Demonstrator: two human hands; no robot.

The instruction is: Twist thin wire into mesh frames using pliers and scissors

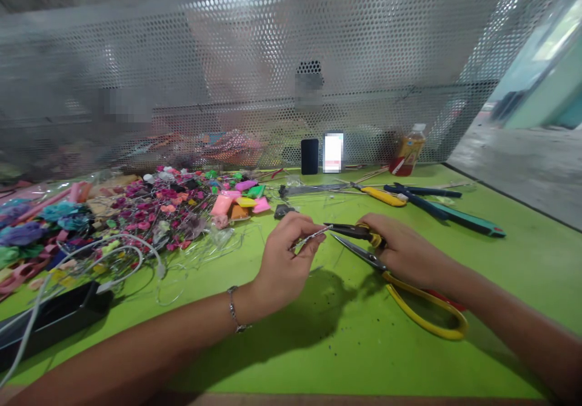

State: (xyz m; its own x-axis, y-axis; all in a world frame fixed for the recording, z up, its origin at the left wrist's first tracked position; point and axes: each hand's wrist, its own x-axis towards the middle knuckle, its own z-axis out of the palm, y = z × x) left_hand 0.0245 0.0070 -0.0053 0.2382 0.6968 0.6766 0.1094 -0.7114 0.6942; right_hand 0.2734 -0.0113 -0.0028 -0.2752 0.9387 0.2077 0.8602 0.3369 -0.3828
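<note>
My left hand [287, 259] pinches a thin twisted silvery wire [310, 236] between thumb and fingertips, held above the green table. My right hand [404, 247] is closed around pliers [350, 231] with long dark jaws and yellow on the handle. The jaw tips are at the free end of the wire; whether they grip it I cannot tell. Just under the pliers, scissors [421, 310] with yellow handles lie on the table, partly hidden by my right hand. Small dark bits are scattered on the tabletop [359, 357] below.
Colourful craft flowers and wires [150, 206] are heaped at left, beside coloured packets [239, 203]. A black tray-like box [54, 318] and white cable [131, 239] lie nearer. Two phones [310, 156], a drink bottle [408, 151] and yellow-handled [382, 196] and teal-handled tools [473, 219] are behind.
</note>
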